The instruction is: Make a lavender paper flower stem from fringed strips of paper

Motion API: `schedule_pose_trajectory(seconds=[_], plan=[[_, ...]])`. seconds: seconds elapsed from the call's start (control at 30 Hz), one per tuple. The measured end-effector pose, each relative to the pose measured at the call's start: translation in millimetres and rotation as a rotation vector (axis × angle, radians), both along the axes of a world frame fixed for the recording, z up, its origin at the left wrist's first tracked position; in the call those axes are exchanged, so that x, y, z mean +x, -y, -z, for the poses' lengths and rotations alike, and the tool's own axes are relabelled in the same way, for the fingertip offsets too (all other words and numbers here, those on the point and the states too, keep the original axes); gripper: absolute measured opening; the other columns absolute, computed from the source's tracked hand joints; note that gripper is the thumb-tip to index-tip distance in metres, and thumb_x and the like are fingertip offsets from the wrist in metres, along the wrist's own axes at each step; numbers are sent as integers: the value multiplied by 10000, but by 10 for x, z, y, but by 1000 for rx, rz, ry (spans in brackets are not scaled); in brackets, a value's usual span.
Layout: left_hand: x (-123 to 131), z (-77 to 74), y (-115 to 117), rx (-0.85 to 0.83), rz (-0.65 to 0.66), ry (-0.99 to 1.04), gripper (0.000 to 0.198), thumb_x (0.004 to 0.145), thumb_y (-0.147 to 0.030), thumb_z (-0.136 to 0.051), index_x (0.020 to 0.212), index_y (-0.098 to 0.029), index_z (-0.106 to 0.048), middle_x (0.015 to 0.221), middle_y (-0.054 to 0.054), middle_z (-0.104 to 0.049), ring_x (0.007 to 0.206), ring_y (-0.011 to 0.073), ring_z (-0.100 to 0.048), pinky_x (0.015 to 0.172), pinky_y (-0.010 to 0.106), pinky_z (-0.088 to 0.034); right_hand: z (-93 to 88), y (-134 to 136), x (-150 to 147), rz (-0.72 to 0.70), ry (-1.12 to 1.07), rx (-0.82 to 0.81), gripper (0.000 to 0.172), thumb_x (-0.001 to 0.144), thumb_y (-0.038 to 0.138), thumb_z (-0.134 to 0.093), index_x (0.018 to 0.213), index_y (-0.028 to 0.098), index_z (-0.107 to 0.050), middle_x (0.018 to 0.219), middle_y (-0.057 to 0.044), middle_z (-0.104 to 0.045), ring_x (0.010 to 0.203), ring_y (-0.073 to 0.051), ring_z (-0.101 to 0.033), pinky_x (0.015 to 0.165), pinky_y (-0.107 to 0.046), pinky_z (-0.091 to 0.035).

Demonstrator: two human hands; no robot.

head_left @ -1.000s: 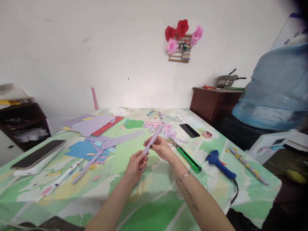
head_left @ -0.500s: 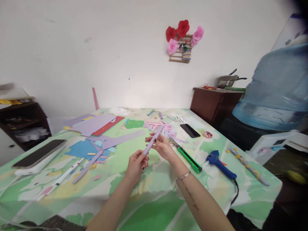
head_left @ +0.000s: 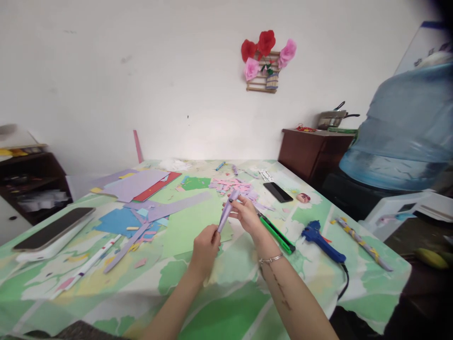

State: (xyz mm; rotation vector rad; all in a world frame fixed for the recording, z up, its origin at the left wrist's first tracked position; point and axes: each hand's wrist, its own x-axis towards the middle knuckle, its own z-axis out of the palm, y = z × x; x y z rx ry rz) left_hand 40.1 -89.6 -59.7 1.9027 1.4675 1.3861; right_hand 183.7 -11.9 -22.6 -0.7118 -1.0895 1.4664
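Observation:
A rolled lilac paper tube [head_left: 225,211] is held between both of my hands above the green patterned table [head_left: 226,302]. My left hand [head_left: 205,243] is closed round the tube's lower end. My right hand [head_left: 247,216] pinches the upper end with its fingertips. The tube tilts up and to the right. A light green sheet [head_left: 184,226] lies on the table under my hands.
Lilac, blue and red paper sheets [head_left: 141,189] and scraps lie at the left. A phone [head_left: 53,228] rests at the far left, another phone [head_left: 278,191] at the back right. A green cutter [head_left: 278,233], blue glue gun [head_left: 320,241] and wrapped stick [head_left: 361,243] lie right.
The tube has come down and stands steeper. My right hand has slid up to its top end. My left hand still grips the bottom.

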Motion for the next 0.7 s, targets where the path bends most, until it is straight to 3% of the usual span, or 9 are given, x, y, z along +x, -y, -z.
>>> schedule_pose_trajectory(seconds=[0.17,0.33,0.43,0.5,0.6,0.7], plan=[[7,12,-7,0,31,14,123,777,-203,-480,676,-207,-549,562,-19,-523,534,137,-490,562,232,-357,25,-26,24,-31,-28,3,383,633,324,-725,964,174,-600,768,-57,-683,730,-185,-647,653,-310,-505],[-40,-2,-59,-193,272,195,36,720,-180,-540,705,-193,-569,684,5,-590,627,150,-561,586,237,-417,48,-43,20,-56,-3,-11,323,612,327,-747,869,159,-646,767,-44,-661,747,-160,-622,669,-283,-485],[-109,-110,-144,-391,474,356,239,643,-153,-625,880,-171,-600,896,59,-640,819,192,-609,698,275,-463,62,-41,-9,-50,15,6,315,598,321,-755,846,160,-647,755,-23,-639,729,-143,-607,673,-286,-485],[-144,-203,-233,-471,510,429,322,632,-204,-675,939,-150,-594,956,88,-644,870,203,-608,761,298,-460,71,-30,-40,-51,19,29,320,594,322,-754,845,159,-641,746,-14,-628,719,-139,-602,669,-291,-490],[-128,-287,-388,-438,511,466,346,667,-345,-685,922,-134,-581,886,87,-653,859,199,-610,781,301,-452,92,-12,-97,-61,55,60,311,602,326,-741,830,150,-621,709,-8,-622,614,-120,-581,554,-247,-470],[-34,-250,-508,-480,578,482,412,692,-452,-653,931,-140,-530,786,59,-639,699,178,-629,666,296,-474,124,-13,-146,-20,145,90,276,604,313,-725,784,145,-601,635,6,-609,465,-89,-507,395,-191,-355]])
